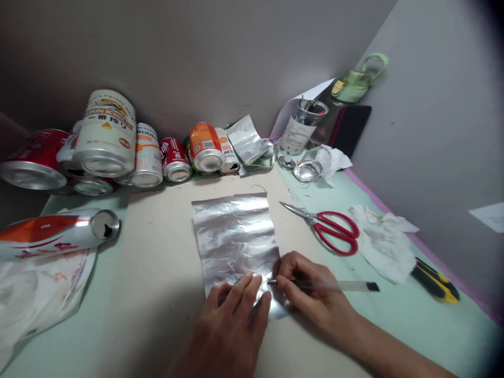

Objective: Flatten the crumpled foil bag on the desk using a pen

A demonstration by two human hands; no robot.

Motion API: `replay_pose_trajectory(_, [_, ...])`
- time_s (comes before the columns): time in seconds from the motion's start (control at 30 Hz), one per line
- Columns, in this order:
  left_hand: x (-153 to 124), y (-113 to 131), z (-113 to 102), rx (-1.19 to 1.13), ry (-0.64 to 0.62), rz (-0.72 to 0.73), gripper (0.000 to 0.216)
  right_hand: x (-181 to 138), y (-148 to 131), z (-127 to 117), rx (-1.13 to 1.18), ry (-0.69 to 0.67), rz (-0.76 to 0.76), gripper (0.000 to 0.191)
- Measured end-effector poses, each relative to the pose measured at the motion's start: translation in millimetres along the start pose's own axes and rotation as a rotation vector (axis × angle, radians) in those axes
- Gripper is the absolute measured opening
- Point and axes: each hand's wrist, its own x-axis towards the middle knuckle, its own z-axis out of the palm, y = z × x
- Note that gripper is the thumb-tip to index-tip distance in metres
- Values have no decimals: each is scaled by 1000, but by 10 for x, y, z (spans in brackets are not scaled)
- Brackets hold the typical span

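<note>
A creased, shiny silver metal sheet (236, 231) lies in front of me on a pale board. My left hand (236, 320) rests on its lower part, fingers stretched out and pressing it down. In my right hand (311, 289) is a pen (338, 285) with a clear barrel and black end cap, held in a writing grip. Its tip touches or nearly touches the sheet, just right of my left fingertips. Part of the sheet's lower edge is hidden under my hands. Red-handled scissors (326, 226) lie to the right of the sheet, blades apart.
Several drink cans (106, 131) line the back wall, with cut metal pieces (248, 142) beside them. An orange-white can (59, 231) lies at left on a plastic bag (51, 294). Rightward are a pen holder (298, 128), crumpled tissue (384, 241) and a utility knife (435, 281).
</note>
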Motion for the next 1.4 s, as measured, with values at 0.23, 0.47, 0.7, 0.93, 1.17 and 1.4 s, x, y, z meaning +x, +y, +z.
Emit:
replay_pose_trajectory(0.23, [-23,8,25,3,-44,13,35,-2,-19,18,-27,-10,-14,29])
replay_pose_trajectory(0.47, [-19,13,-5,-4,-37,10,38,-16,0,8,-12,-45,1,30])
replay_pose_trajectory(0.7, [-21,23,31,13,-21,4,36,-34,9,21,-16,-32,-31,30])
replay_pose_trajectory(0.93, [17,-9,-53,8,-53,36,43,-26,-1,13,-16,-51,-11,30])
replay_pose_trajectory(1.17, [6,-3,-47,23,-55,36,44,-20,-24,6,7,-73,-21,30])
replay_pose_trajectory(1.4, [60,-5,-128,10,-19,35,48,-24,-25,0,17,-61,-8,28])
